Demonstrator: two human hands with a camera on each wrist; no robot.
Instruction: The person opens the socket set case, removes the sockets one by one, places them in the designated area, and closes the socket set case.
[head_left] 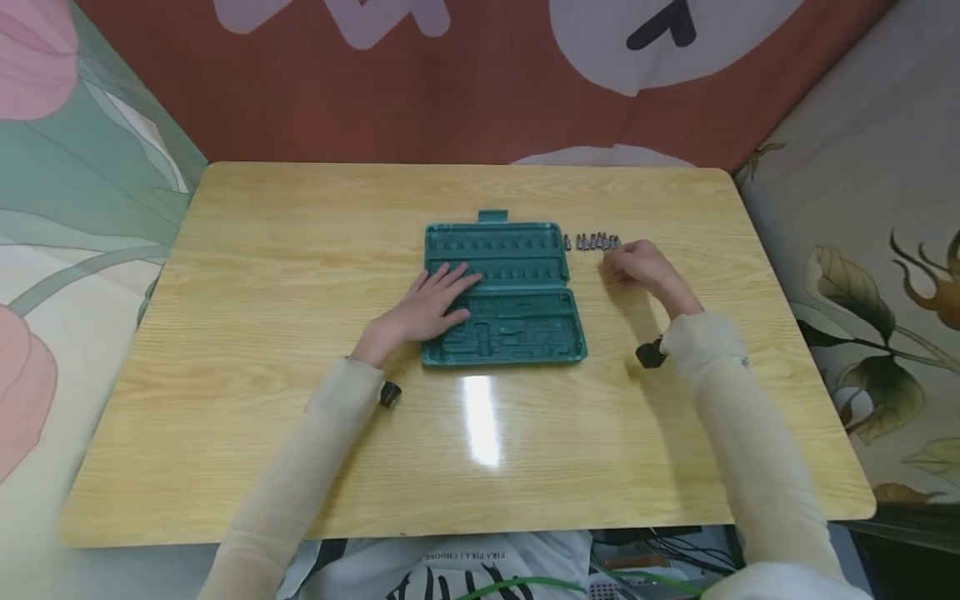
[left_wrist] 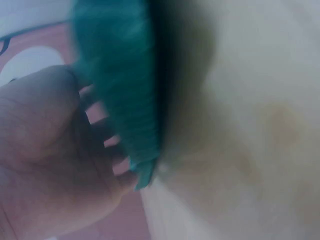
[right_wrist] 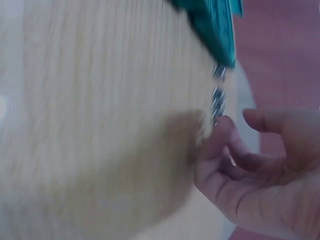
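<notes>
Case: an open teal plastic tool case (head_left: 517,287) with moulded slots lies flat near the middle of the pale wood-grain counter (head_left: 285,250), its hinge tab toward the far edge.
Bits: a short row of small grey metal screwdriver bits (head_left: 592,242) lies on the counter just beside the case's far right corner.
Left hand: the left hand (head_left: 427,307) rests palm down on the case's left part, fingers straight and spread across the slots; in the left wrist view the fingers (left_wrist: 95,130) lie against the blurred teal edge.
Right hand: the right hand (head_left: 637,265) sits on the counter at the right end of the row of bits, fingers curled inward with the tips at the nearest bits; whether it pinches one cannot be told, as the right wrist view is blurred.
Sleeves: both arms wear cream sleeves (head_left: 720,400).
Surround: patterned fabric (head_left: 480,83) hangs behind the counter.
</notes>
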